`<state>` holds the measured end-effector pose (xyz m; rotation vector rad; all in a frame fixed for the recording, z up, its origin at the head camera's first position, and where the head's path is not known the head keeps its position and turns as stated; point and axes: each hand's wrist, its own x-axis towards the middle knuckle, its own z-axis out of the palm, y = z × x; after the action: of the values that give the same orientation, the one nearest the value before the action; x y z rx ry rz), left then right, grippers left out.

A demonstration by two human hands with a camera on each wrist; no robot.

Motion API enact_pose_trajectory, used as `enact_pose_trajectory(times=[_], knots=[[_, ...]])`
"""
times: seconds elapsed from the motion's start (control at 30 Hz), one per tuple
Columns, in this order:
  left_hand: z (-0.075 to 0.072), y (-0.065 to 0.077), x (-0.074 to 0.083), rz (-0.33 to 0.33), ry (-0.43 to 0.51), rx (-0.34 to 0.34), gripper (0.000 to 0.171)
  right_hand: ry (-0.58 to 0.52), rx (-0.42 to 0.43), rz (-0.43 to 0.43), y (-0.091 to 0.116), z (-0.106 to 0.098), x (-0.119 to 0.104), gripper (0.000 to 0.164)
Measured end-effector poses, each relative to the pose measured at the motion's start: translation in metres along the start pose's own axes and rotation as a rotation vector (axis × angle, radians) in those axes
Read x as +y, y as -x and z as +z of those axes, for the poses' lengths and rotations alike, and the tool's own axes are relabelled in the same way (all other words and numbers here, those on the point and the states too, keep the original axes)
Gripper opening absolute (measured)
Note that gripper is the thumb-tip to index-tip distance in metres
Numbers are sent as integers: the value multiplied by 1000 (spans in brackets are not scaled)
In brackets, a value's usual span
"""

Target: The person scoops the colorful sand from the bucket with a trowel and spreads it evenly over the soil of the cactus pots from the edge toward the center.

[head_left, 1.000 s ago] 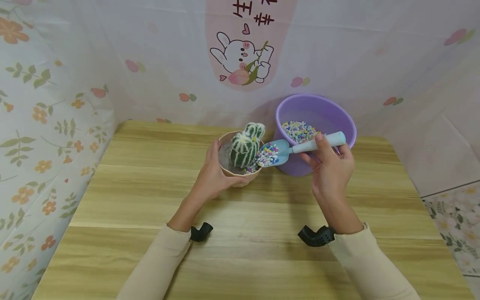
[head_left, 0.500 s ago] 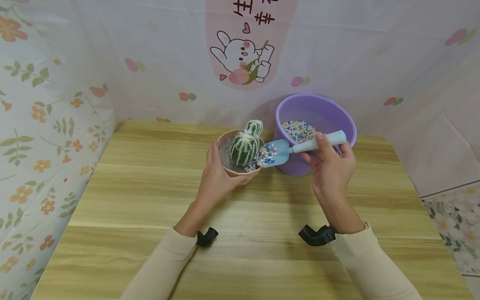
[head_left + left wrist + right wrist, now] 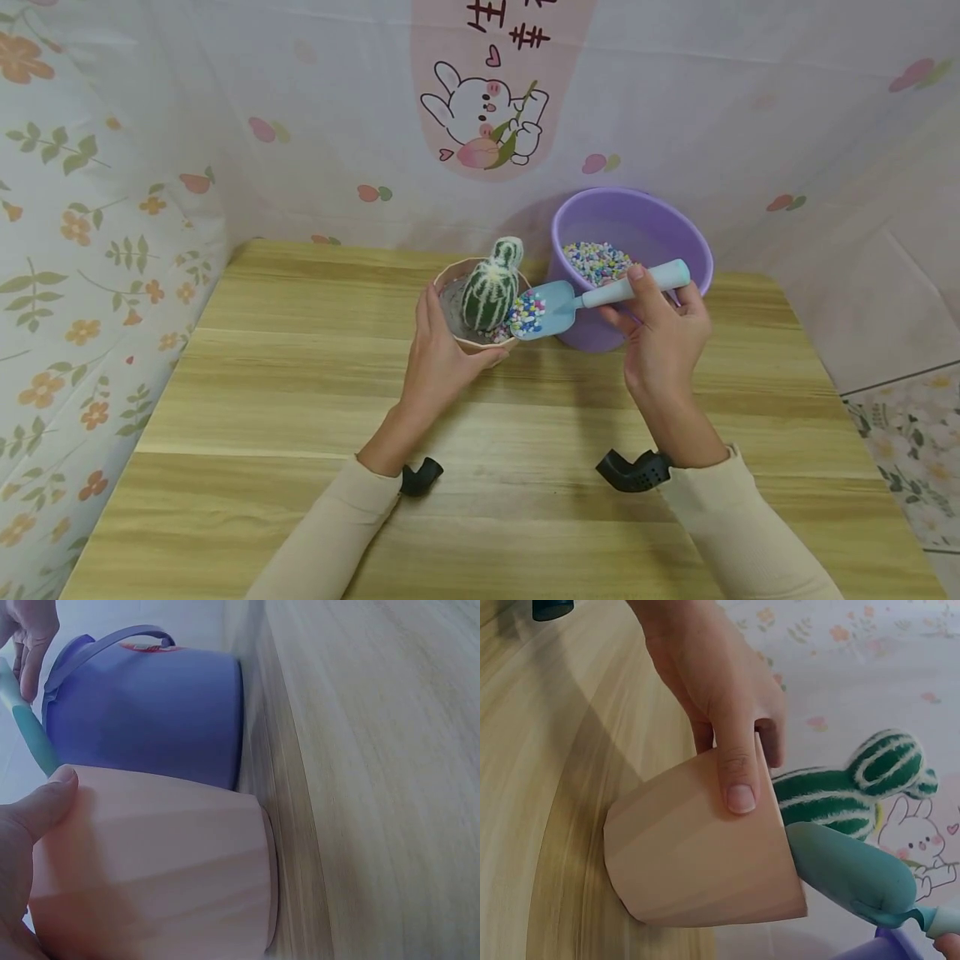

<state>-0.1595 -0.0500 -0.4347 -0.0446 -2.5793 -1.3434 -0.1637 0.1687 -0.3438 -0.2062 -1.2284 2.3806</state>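
Observation:
My left hand [image 3: 438,362] grips the side of a pale peach plant pot [image 3: 697,855], its thumb on the outer wall near the rim. Inside stands a green knitted-looking cactus [image 3: 487,298] with white stripes, beside grey filling and a few coloured pebbles. With my right hand [image 3: 666,337] I hold a light blue trowel [image 3: 558,310] by its handle. Its blade tip overlaps the pot's right rim and carries multicoloured pebbles [image 3: 527,313]. The right wrist view shows the blade's underside against the rim, close to the cactus.
A purple bucket [image 3: 588,335] stands behind the trowel, right of the pot, with more coloured pebbles [image 3: 597,260] inside. Both stand on a wooden table [image 3: 300,392]. A printed cloth [image 3: 315,125] hangs along the table's back edge. Each wrist wears a black mount [image 3: 633,472].
The pot has turned slightly with my left hand, and the cactus's small top has swung round. My left forearm has shifted right. The trowel blade has edged a little left and down.

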Motion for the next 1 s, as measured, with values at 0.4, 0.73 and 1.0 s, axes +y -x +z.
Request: enact_pose_trajectory(times=[0.4, 0.73, 1.0], knots=[[-26, -22, -17, 55, 46, -294, 132, 7, -23, 4, -2, 1, -1, 28], [-26, -24, -24, 53, 47, -280, 130, 8, -39, -4, -1, 2, 0, 27], [-13, -15, -15, 65, 11, -139, 129, 15, -47, -9, -1, 3, -2, 29]])
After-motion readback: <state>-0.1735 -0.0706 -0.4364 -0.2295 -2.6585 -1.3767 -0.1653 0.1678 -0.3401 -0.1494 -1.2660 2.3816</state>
